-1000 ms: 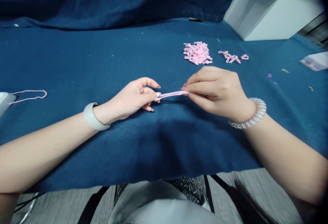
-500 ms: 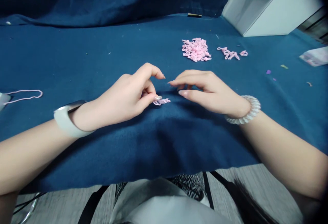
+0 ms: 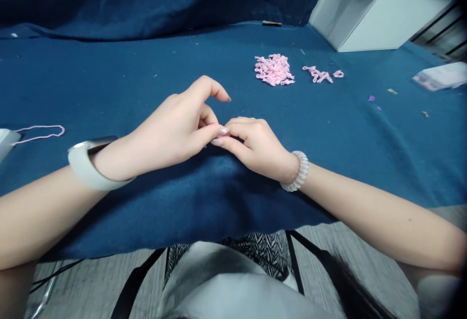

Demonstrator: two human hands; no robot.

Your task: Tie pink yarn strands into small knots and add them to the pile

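Over the near part of the table, my left hand [image 3: 178,119] pinches with its thumb and lower fingers, its index finger raised and bent. The looped pink cord seen at those fingertips earlier is now hidden behind them. My right hand [image 3: 257,144] meets it there, thumb and fingers closed at the same spot, so both hands touch at the tips. Farther back lies a pile of small knotted pink cord loops [image 3: 274,70], with several more knotted loops [image 3: 321,75] to its right.
At the left edge, a loop of pink cord [image 3: 44,127] runs from a pale block [image 3: 5,142]. White boxes [image 3: 375,20] stand at the back right, a clear packet [image 3: 441,76] near the right edge. Small scraps [image 3: 371,98] dot the blue cloth [image 3: 109,85].
My right hand has moved left and closed its fingers at the cord in my left hand. The left hand keeps its pinch. The view has shifted slightly.
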